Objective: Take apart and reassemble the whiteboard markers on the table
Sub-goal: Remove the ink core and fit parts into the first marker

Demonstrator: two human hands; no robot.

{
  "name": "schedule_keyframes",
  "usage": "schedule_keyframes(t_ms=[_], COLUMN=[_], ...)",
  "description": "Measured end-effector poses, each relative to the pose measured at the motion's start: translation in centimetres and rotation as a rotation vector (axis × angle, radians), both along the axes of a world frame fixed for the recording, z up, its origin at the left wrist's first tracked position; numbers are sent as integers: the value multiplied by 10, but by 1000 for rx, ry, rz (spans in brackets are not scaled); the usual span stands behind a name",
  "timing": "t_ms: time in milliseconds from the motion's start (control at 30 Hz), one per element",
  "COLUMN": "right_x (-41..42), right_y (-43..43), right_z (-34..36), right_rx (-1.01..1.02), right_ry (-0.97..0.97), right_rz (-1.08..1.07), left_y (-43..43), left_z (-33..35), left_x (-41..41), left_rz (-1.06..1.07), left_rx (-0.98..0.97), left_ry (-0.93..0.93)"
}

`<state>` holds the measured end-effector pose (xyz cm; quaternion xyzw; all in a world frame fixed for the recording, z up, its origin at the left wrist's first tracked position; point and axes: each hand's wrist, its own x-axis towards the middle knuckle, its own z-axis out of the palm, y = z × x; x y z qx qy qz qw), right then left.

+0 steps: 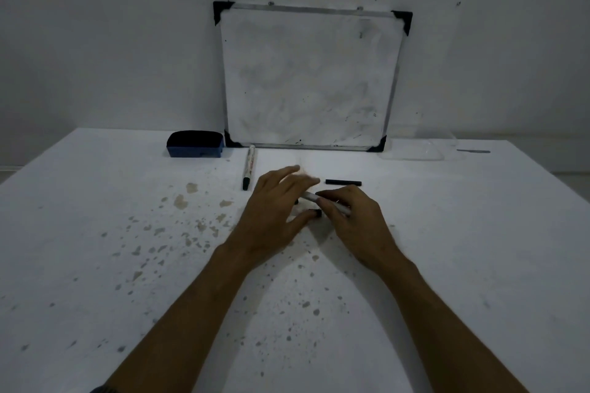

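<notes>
My right hand grips a white marker barrel, which points up and left towards my left hand. The fingers of my left hand are spread over the barrel's end, and its thumb touches a small black piece under the barrel. Whether the left hand pinches that piece is hidden. Just beyond the hands, a thin black ink core lies on the table. A whole capped marker lies to the left, its black cap towards me.
A small whiteboard leans on the wall at the back of the white stained table. A blue eraser sits left of it. A clear plastic sheet or bag lies at the back right.
</notes>
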<state>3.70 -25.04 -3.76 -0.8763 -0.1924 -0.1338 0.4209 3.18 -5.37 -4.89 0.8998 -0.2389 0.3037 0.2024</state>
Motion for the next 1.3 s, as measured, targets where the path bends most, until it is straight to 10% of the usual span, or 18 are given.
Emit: schedule_keyframes(t_ms=[500,967,1300], right_x=[19,30,21], right_y=[-6,63,3], right_z=[-12,2,19], right_rx=[130,-538,-108], right_ry=[-75,-189,15], right_rz=[-103,-57,-237], left_y=[12,30,-7], left_z=[-9,-3,14], left_x=[4,6,-3], left_rz=[174,297,272], left_rx=[-43,-494,-582], left_ry=[12,134,196])
